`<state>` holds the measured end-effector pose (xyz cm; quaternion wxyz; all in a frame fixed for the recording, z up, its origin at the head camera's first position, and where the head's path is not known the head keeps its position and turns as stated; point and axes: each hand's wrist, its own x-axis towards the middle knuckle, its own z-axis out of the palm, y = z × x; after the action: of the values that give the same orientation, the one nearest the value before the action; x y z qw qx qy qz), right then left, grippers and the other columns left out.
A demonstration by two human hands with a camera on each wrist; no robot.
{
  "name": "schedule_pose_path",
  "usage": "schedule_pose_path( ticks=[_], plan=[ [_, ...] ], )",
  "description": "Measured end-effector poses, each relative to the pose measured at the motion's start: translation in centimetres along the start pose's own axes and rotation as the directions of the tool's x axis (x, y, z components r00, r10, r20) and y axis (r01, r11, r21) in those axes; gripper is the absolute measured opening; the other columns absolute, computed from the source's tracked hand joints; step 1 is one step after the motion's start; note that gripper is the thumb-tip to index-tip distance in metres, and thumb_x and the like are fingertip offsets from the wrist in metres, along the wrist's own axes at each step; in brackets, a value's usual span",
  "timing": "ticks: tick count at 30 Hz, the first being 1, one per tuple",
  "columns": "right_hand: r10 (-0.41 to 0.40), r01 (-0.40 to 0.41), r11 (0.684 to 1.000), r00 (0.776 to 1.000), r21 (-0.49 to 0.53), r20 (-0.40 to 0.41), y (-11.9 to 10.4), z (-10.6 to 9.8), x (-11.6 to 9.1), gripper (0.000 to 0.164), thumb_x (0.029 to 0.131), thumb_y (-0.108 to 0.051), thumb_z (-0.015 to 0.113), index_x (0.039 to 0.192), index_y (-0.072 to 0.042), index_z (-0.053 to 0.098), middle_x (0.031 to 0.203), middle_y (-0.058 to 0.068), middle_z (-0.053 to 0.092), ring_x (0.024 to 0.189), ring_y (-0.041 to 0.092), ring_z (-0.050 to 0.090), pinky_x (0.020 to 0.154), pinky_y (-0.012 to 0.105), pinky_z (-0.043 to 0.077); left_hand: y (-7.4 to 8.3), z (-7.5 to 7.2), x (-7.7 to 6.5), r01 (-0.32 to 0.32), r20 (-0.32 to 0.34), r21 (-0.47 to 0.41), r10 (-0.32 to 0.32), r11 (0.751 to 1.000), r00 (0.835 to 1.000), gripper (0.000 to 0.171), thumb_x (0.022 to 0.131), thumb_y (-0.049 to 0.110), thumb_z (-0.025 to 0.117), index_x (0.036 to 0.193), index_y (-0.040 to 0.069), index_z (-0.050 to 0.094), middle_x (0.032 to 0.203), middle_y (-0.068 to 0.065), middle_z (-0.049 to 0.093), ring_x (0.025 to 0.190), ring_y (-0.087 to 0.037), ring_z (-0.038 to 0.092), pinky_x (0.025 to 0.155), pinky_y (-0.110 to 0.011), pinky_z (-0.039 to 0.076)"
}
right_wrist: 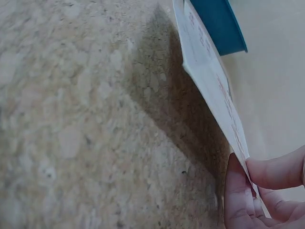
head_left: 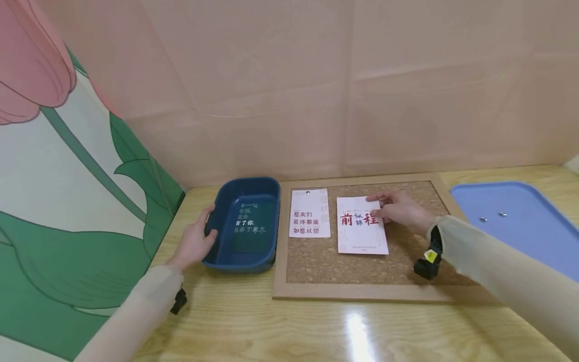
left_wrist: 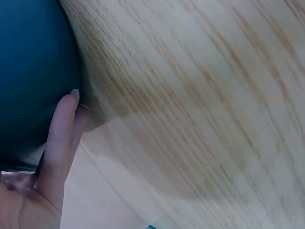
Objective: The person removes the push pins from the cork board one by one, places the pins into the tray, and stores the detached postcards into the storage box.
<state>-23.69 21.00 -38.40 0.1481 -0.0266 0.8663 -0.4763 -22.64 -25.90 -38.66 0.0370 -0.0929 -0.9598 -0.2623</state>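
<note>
My right hand (head_left: 400,211) pinches the right edge of a white card (head_left: 362,239) printed with red and black characters. In the right wrist view, the thumb (right_wrist: 279,171) lies on the card's printed face and fingers are behind it; the card (right_wrist: 217,95) is tilted above the corkboard (right_wrist: 86,119), casting a shadow there. A second white card (head_left: 309,229) lies on the board's left part, with a silver pushpin (head_left: 308,192) at its top edge. My left hand (head_left: 194,242) holds the left side of a dark blue bin (head_left: 277,221), fingers along its outer wall.
The wood-framed corkboard (head_left: 362,291) lies on a wood-grain table (head_left: 253,322), right beside the bin. On the right is a light blue tray (head_left: 534,236) with two small silver pushpins (head_left: 503,214). Several cards with pale lettering (head_left: 249,222) lie in the bin. Behind stands a pinkish wall covering (head_left: 280,90).
</note>
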Motion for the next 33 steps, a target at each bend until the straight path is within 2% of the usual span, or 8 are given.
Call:
schedule_pose_path(
  ticks=[6, 14, 23, 28, 33],
  plan=[
    [0.009, -0.010, 1.000, 1.000, -0.027, -0.013, -0.7, -0.1, -0.1, 0.047, 0.093, -0.013, 0.058, 0.136, 0.001, 0.045, 0.119, 0.020, 0.050, 0.094, 0.022, 0.051, 0.077, 0.030, 0.045, 0.0, -0.1, 0.0, 0.002, 0.001, 0.013, -0.002, 1.000, 1.000, 0.060, 0.092, 0.005, 0.052, 0.148, 0.003, 0.029, 0.066, -0.013, 0.058, 0.052, -0.017, 0.050, 0.058, -0.033, 0.043],
    [0.006, -0.006, 1.000, 1.000, 0.029, 0.007, -1.6, -0.5, 0.0, 0.047, 0.094, -0.011, 0.056, 0.138, 0.000, 0.043, 0.104, 0.014, 0.051, 0.082, 0.018, 0.052, 0.076, 0.034, 0.046, 0.1, -0.2, -0.1, 0.001, 0.020, -0.001, -0.001, 1.000, 1.000, 0.061, 0.093, 0.005, 0.050, 0.149, 0.003, 0.027, 0.053, -0.006, 0.047, 0.041, -0.013, 0.041, 0.052, -0.032, 0.040],
    [-0.008, 0.008, 1.000, 1.000, 0.025, 0.019, -2.0, -0.8, -0.1, 0.047, 0.095, -0.013, 0.055, 0.138, 0.001, 0.042, 0.100, 0.012, 0.050, 0.080, 0.017, 0.052, 0.075, 0.035, 0.047, 0.2, -0.2, -0.2, 0.010, 0.024, -0.007, -0.010, 1.000, 1.000, 0.061, 0.093, 0.005, 0.050, 0.149, 0.004, 0.027, 0.049, -0.004, 0.043, 0.037, -0.012, 0.037, 0.048, -0.031, 0.039],
    [-0.025, 0.025, 1.000, 1.000, -0.015, 0.007, -2.2, -0.8, 0.1, 0.047, 0.095, -0.015, 0.057, 0.137, 0.001, 0.043, 0.108, 0.015, 0.049, 0.087, 0.020, 0.050, 0.077, 0.035, 0.045, 0.2, -0.1, -0.1, 0.007, 0.017, -0.002, -0.007, 1.000, 1.000, 0.060, 0.092, 0.005, 0.050, 0.149, 0.004, 0.028, 0.052, -0.006, 0.046, 0.039, -0.013, 0.040, 0.050, -0.031, 0.040],
    [-0.018, 0.018, 1.000, 1.000, -0.025, 0.004, -2.5, -0.9, 0.5, 0.047, 0.094, -0.016, 0.058, 0.137, -0.001, 0.044, 0.118, 0.018, 0.047, 0.097, 0.025, 0.049, 0.081, 0.034, 0.043, 0.2, -0.1, 0.0, 0.012, 0.009, -0.006, -0.012, 1.000, 1.000, 0.061, 0.092, 0.005, 0.050, 0.148, 0.004, 0.028, 0.052, -0.004, 0.044, 0.040, -0.014, 0.041, 0.049, -0.031, 0.039]
  ],
)
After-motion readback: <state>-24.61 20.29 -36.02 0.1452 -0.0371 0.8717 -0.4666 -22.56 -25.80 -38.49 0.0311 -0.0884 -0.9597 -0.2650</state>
